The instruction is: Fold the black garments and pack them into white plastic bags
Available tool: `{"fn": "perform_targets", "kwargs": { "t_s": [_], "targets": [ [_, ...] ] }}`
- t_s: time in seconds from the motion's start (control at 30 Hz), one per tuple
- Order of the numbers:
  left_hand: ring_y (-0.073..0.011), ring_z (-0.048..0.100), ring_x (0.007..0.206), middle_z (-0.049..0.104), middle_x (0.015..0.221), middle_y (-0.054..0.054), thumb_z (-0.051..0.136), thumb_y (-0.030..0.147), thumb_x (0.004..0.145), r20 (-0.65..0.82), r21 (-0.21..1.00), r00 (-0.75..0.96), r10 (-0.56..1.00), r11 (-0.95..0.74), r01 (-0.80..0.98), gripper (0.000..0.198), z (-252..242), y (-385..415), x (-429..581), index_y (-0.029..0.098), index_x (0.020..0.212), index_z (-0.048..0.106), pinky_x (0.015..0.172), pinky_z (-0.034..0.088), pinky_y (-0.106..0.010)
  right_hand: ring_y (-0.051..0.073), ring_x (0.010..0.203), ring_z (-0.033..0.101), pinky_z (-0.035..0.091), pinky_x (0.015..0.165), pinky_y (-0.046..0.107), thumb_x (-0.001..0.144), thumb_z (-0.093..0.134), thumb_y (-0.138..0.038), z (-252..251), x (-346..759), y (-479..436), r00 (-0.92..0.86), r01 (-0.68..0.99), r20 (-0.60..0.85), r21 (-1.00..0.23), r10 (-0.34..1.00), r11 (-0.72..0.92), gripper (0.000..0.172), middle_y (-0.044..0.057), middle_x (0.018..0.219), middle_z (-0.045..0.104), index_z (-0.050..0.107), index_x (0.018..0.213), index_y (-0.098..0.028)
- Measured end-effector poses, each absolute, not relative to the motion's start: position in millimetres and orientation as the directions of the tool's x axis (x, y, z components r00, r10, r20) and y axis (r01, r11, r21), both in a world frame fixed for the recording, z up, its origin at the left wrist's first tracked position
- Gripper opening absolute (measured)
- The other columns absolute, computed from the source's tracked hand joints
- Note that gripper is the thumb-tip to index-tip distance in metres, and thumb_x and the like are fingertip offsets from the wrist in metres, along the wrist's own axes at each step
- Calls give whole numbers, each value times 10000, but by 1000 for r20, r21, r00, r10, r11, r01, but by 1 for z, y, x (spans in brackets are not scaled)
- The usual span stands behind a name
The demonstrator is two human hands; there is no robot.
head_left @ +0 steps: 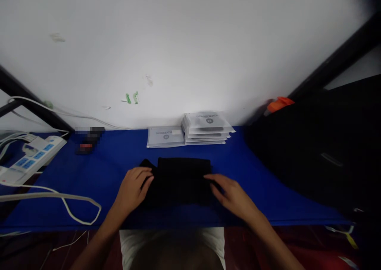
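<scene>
A folded piece of black cloth (183, 182) lies on the blue-covered table (113, 194) right in front of me. At its left end, my left hand (135, 184) closes thumb and fingers on the fabric, where a small corner sticks up. My right hand (224, 190) pinches the opposite edge, thumb below and fingers above. The cloth's exact kind cannot be made out, as it is dark throughout. Behind it stands a stack of white printed zip bags (206, 129), with one flat bag (162, 138) beside it on the left.
To the left are a white power strip (35, 157) with plugs, a loose white cable (80, 200) and a pixelated dark object (91, 139). A large black mass (312, 147), apparently fabric, covers the right side, with an orange item (280, 103) behind. A white wall (190, 55) closes the back.
</scene>
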State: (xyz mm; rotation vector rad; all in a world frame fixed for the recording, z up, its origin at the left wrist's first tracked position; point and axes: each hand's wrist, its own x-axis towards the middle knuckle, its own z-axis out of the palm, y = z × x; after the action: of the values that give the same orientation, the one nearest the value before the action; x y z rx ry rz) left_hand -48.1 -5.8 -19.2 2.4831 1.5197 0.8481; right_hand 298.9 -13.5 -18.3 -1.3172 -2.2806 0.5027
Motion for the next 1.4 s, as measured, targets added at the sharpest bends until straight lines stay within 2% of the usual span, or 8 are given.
{"fn": "perform_targets", "kwargs": {
  "t_s": [0.17, 0.27, 0.37, 0.6, 0.83, 1.0, 1.17, 1.4],
  "targets": [
    [-287, 564, 1174, 605, 1267, -126, 555, 294, 923, 221, 288, 384, 897, -436, 853, 326, -22, 54, -26, 198, 1235, 571, 960, 463, -454, 281, 1081, 612, 508, 953, 468, 914, 493, -245, -31, 299, 39, -375, 829, 219, -356, 901, 432, 360, 121, 1170, 645, 545, 1267, -193],
    [-305, 573, 1157, 622, 1237, -125, 689, 242, 818, 182, 269, 438, 881, -473, 839, 300, -26, 71, -19, 190, 1105, 620, 935, 469, -444, 292, 1075, 597, 491, 958, 479, 884, 552, -215, -38, 299, 59, -371, 863, 212, -283, 904, 420, 345, 132, 1165, 636, 574, 1227, -188],
    [-269, 614, 1057, 677, 1087, -76, 677, 147, 798, 206, 272, 461, 863, -503, 821, 146, -21, 76, -17, 199, 920, 616, 881, 476, -405, 264, 975, 607, 522, 875, 427, 856, 547, -122, -36, 298, 70, -399, 849, 200, -287, 895, 443, 277, 98, 1029, 659, 620, 1114, -194],
    [-235, 595, 1007, 672, 1016, -64, 554, 161, 895, 391, 319, 397, 830, -527, 788, 51, 5, 53, -31, 204, 923, 554, 882, 439, -405, 246, 925, 570, 512, 812, 411, 948, 462, -166, 0, 293, 53, -400, 706, 534, -338, 745, 622, 215, 96, 972, 625, 606, 1100, -216],
    [-211, 603, 1020, 678, 1021, -38, 576, 290, 921, 167, 468, 607, 777, -604, 645, 75, -13, 9, -55, 231, 964, 597, 918, 456, -388, 241, 898, 596, 516, 807, 431, 945, 464, -181, -22, 306, 15, -569, 689, 318, -318, 758, 651, 224, 96, 965, 655, 645, 1076, -199],
    [-246, 587, 1026, 645, 1058, -84, 491, 289, 921, 320, 471, 235, 918, -369, 801, 179, -29, 33, -76, 217, 1048, 594, 936, 458, -442, 251, 919, 602, 507, 829, 444, 962, 463, -228, -21, 297, 18, -511, 716, 346, -336, 787, 612, 225, 102, 975, 674, 651, 1083, -198],
    [-357, 490, 1192, 569, 1241, -138, 658, 244, 699, 232, 459, -2, 973, -108, 882, 311, -45, 68, -91, 196, 1004, 622, 987, 405, -574, 241, 885, 614, 518, 804, 419, 978, 432, -224, -17, 270, 33, -547, 680, 366, -330, 752, 655, 243, 95, 933, 678, 651, 1081, -204],
    [-249, 503, 1188, 592, 1253, -67, 484, 126, 755, 296, 539, 252, 921, -379, 752, 157, -23, 42, -97, 225, 792, 600, 1026, 396, -483, 237, 853, 613, 531, 788, 403, 956, 471, -193, -33, 256, 39, -610, 686, 251, -306, 751, 660, 201, 92, 925, 660, 640, 1065, -179]
  ]
}}
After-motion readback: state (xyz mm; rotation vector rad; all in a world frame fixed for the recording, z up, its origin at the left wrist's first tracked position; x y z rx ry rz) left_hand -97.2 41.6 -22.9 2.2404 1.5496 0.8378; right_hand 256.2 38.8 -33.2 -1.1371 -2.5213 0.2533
